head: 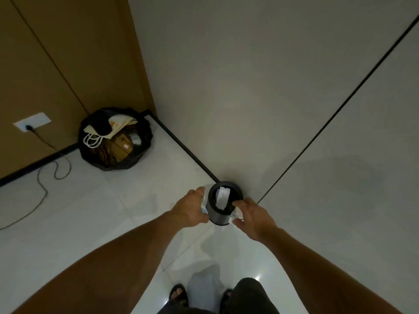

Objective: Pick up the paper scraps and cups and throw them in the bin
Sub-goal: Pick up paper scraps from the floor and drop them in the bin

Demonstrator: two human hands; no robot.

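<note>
A small dark cylindrical bin (218, 219) stands on the white tiled floor against the pale wall. A white paper scrap (222, 197) lies inside it, leaning on the rim. My left hand (191, 208) is just left of the bin, curled around a whitish cup (204, 206) that is mostly hidden by my fingers. My right hand (251, 215) is at the bin's right side, fingers closed on a small white paper piece (234, 216) beside the bin wall.
A large black bag (95, 123) full of cardboard and paper bags sits in the corner to the far left. A wall socket (32, 122) has a dark cable (43, 184) trailing across the floor. My sandalled feet (179, 294) are below.
</note>
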